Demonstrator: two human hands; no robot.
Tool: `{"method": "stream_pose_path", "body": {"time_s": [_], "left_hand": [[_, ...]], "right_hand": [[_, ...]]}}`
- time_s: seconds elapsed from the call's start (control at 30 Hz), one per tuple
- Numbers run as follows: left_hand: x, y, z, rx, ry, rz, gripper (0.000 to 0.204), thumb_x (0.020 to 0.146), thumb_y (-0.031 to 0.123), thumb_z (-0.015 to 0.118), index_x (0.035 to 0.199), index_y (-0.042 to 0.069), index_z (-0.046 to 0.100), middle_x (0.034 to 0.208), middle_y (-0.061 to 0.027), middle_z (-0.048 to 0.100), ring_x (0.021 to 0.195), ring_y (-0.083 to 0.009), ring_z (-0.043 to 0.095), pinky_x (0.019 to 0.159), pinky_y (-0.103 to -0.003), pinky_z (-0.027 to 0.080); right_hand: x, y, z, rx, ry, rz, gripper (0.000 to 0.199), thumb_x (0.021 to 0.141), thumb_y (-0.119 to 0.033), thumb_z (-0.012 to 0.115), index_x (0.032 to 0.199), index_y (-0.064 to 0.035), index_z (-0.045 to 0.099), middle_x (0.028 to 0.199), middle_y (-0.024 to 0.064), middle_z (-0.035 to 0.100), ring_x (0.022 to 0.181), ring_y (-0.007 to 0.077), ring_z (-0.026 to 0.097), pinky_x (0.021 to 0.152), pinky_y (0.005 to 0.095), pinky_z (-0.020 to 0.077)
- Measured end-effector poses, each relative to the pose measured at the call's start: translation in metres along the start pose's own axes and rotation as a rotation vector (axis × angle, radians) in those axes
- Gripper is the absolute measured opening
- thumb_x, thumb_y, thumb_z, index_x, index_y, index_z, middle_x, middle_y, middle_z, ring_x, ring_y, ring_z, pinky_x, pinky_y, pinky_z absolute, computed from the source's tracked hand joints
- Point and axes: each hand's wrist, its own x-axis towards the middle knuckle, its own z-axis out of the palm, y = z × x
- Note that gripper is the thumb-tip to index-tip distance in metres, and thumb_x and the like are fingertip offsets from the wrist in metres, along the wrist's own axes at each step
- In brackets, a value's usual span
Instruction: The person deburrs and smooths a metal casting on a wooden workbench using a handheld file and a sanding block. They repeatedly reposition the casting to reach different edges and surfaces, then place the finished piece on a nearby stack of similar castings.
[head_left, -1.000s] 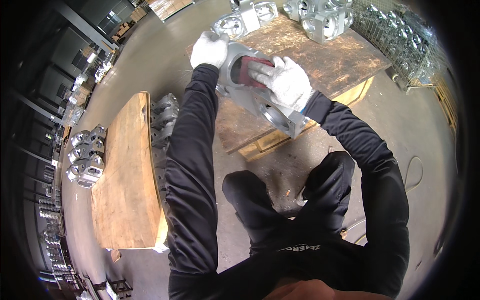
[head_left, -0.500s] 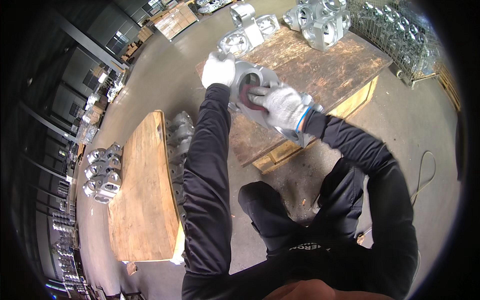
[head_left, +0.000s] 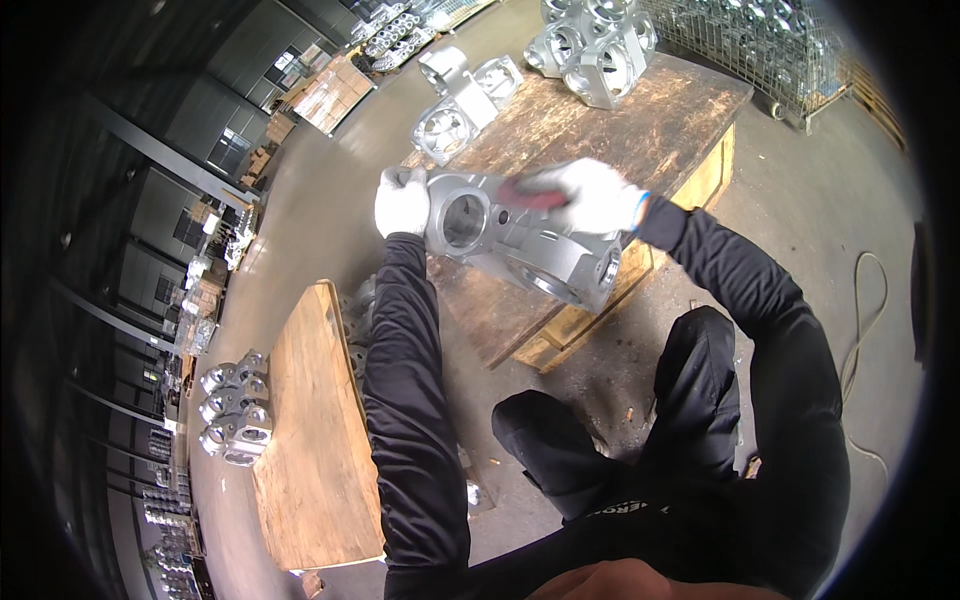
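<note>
I am gripping the left end of the silver metal casting (head_left: 520, 237) with my left hand (head_left: 403, 207); the white-gloved fingers are curling closed at the rim beside the large round bore. My right hand (head_left: 592, 195), also gloved, is holding a red pad (head_left: 535, 198) beneath nearly straight fingers. Blur is obscuring that hand: I cannot tell how tightly it is pinching, nor whether the pad is touching metal.

Governing relation: the casting is lying between and below my hands, its long axis running from my left hand down toward the lower right. My right hand is sitting over the far long side, near mid-length. The left is nearer the large bore; the right is nearer the opposite end.

The casting is occupying the near left part of the worn wooden crate top (head_left: 690, 95). A three-ring casting (head_left: 462, 103) is standing just beyond my left hand.
</note>
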Motion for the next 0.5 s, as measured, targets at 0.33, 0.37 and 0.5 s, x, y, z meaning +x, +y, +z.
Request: {"method": "stream_pose_path", "body": {"time_s": [0.33,0.37,0.5], "left_hand": [[0.004,-0.015,-0.008,-0.208,-0.079,0.110,0.026,0.090,0.022,0.074,0.102,-0.001,0.072,0.087,-0.0106,0.074,0.081,-0.0189,0.068,0.079,-0.032,0.054],[0.002,-0.016,-0.016,-0.317,-0.148,0.092,0.021,0.094,0.018,0.070,0.103,-0.001,0.072,0.092,-0.0089,0.073,0.086,-0.0175,0.068,0.082,-0.031,0.054],[-0.003,-0.020,-0.038,-0.427,-0.279,0.086,0.015,0.098,0.011,0.065,0.105,-0.002,0.070,0.098,-0.0083,0.072,0.093,-0.0153,0.065,0.087,-0.029,0.052]], "right_hand": [[-0.040,0.116,0.016,0.512,-0.037,0.549,0.037,0.093,-0.035,0.076,0.109,-0.0010,0.076,0.090,0.0066,0.074,0.078,0.0122,0.064,0.070,0.0318,0.0518],[-0.047,0.109,0.014,0.483,-0.073,0.514,0.039,0.092,-0.034,0.076,0.111,-0.0002,0.076,0.092,0.0075,0.074,0.080,0.0122,0.064,0.072,0.0320,0.0517],[-0.051,0.074,0.000,0.403,-0.253,0.601,0.051,0.087,-0.030,0.076,0.126,0.0018,0.070,0.080,0.0068,0.073,0.070,0.0162,0.067,0.064,0.0322,0.0533]]}}
